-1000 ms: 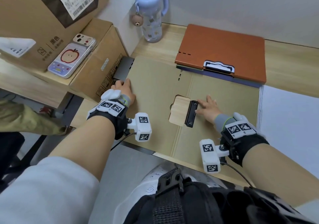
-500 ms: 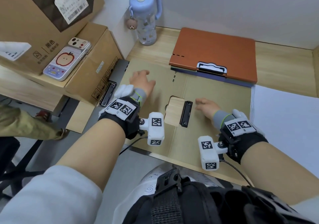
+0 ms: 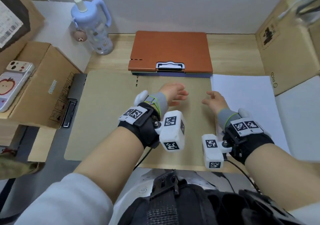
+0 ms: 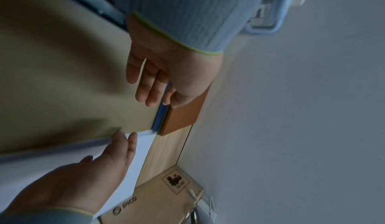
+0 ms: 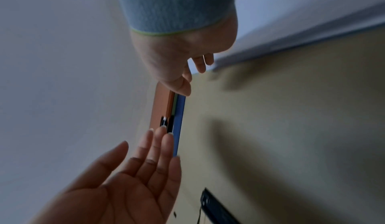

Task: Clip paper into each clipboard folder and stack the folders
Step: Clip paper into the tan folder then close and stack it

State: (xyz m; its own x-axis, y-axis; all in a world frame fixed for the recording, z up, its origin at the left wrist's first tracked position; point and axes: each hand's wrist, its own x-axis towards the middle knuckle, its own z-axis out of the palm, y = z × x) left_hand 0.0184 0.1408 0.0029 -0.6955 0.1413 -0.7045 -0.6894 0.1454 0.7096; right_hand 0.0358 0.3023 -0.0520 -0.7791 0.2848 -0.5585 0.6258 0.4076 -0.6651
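A tan folder (image 3: 110, 114) lies flat across the middle of the desk. Behind it an orange folder (image 3: 171, 51) with a metal clip (image 3: 170, 66) rests on a blue folder (image 3: 190, 75). A stack of white paper (image 3: 242, 103) lies to the right. My left hand (image 3: 176, 95) hovers over the tan folder's middle, fingers straight and holding nothing. My right hand (image 3: 211, 98) hovers near the folder's right edge, fingers loosely spread and empty. In the right wrist view my left hand's palm (image 5: 135, 178) is flat, and a black clip (image 5: 216, 207) shows on the tan folder (image 5: 270, 128).
A grey folder with a black clip (image 3: 69, 114) sticks out under the tan one at the left. Cardboard boxes (image 3: 43, 79) with a phone (image 3: 12, 86) stand on the left, a blue bottle (image 3: 95, 27) at the back, another box (image 3: 285, 51) on the right.
My left hand left the tan folder's left edge and moved right to its middle. My right hand lifted off the black clip and shifted right toward the paper.
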